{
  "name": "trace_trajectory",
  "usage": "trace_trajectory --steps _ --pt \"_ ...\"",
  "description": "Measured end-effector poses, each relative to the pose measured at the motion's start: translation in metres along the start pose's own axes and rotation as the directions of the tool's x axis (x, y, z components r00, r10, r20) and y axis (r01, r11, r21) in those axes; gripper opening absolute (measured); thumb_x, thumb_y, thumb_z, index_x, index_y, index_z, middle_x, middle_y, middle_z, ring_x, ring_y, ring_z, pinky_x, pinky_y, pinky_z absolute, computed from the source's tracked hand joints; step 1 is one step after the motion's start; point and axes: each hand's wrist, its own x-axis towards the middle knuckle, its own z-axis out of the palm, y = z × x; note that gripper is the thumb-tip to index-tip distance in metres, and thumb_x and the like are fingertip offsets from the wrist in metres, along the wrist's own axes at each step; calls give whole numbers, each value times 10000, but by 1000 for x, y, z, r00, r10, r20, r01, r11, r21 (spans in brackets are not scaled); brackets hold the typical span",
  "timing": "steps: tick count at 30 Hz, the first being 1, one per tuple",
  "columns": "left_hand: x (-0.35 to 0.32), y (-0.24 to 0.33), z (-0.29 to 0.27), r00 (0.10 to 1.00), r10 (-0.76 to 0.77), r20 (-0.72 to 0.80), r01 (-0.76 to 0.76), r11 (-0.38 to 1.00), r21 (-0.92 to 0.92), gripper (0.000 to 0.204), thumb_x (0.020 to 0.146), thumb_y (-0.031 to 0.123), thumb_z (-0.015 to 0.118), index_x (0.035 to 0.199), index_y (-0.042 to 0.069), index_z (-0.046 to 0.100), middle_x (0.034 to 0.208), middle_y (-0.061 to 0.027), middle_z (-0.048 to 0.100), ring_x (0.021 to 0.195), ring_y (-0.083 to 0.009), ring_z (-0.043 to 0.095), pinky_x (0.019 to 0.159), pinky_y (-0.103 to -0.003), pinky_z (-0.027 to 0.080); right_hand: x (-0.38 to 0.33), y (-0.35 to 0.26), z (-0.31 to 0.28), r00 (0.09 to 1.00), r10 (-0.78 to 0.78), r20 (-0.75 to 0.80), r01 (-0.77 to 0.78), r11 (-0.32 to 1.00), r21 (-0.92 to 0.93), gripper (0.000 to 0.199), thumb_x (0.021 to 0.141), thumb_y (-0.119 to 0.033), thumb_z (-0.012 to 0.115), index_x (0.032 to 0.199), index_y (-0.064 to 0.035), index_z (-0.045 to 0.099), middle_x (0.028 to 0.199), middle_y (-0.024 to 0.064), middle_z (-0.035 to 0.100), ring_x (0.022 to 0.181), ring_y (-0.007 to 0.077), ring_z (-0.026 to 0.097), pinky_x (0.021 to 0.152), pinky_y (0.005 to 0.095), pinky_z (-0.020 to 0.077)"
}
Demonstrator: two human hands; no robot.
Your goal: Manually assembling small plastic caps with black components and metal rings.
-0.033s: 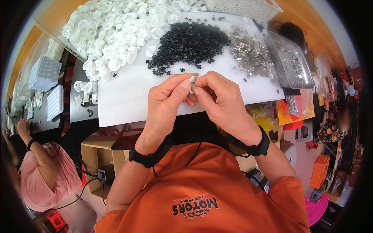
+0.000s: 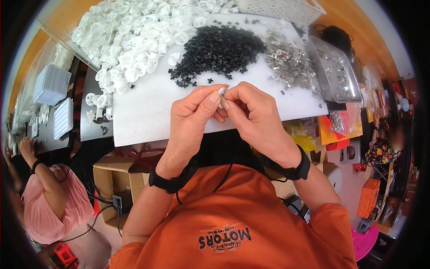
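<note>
Above the table's near edge my two hands meet around a small white plastic part (image 2: 222,91), mostly covered by fingers. My left hand (image 2: 195,110) has its thumb and fingers closed on the part from the left. From the other side, my right hand (image 2: 253,114) pinches it between thumb and forefinger. Whether a smaller piece is also held cannot be made out. Just beyond lies a heap of small black cross-shaped pieces (image 2: 219,49). To its left spreads a big pile of white round plastic parts (image 2: 130,40), and to its right small metal pieces (image 2: 291,62) are scattered.
A white sheet (image 2: 143,112) covers the table. A metal tray (image 2: 333,71) with metal pieces stands at the right, and a white perforated basket (image 2: 282,10) at the back. A cardboard box (image 2: 114,179) sits below the left edge. Another person in pink (image 2: 56,197) works at the left.
</note>
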Motion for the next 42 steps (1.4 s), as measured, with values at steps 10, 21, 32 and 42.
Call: trace_trajectory --steps 10,21,32,42 --pt "0 -1 0 998 57 -25 -55 996 67 253 935 131 544 1096 -46 629 964 -85 580 726 -99 556 637 -234 481 -3 1 6 985 175 7 -170 949 265 25 840 13 541 820 16 526 713 101 575 619 169 567 566 290 456" --pt "-2 -2 2 989 144 -38 -134 973 186 233 920 110 567 1104 -15 639 965 -60 582 726 -86 546 626 -220 475 4 -9 0 927 343 149 -374 847 379 78 885 -17 535 818 22 535 717 33 599 652 69 551 574 227 450" --pt "-7 1 5 994 110 -27 -101 967 234 259 919 137 573 1112 -23 636 1044 -82 573 740 -100 536 647 -231 467 -1 -13 -1 921 342 187 -389 816 428 64 905 -3 532 842 14 529 753 25 590 695 53 543 603 193 439" --pt "-3 4 7 994 102 -28 -89 950 298 224 914 68 531 1076 -48 633 974 -66 574 719 -93 544 631 -215 458 -10 7 15 974 225 -13 -201 896 396 19 871 -4 537 854 1 532 715 67 588 652 94 557 560 245 456"
